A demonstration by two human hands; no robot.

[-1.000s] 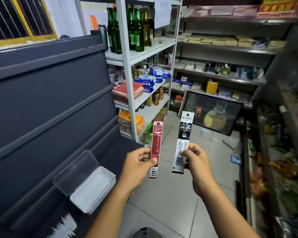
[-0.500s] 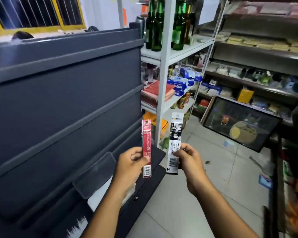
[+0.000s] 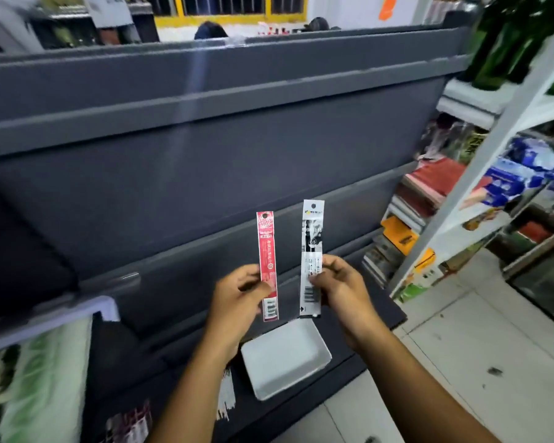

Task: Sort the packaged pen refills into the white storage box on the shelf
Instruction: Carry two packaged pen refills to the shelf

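I am turning my head to the left, so the big grey shelf (image 3: 205,155) is now filling most of what I am seeing. The green bottles (image 3: 506,43) are sliding off to the top right corner, and the yellow window (image 3: 224,8) is coming to the top middle. The white box (image 3: 285,356), which was low on my left, is now sitting right under my left hand (image 3: 237,302) and my right hand (image 3: 343,292), so the red pack (image 3: 267,263) and the black-and-white pack (image 3: 312,251) are now standing in front of the shelf and not over the floor.
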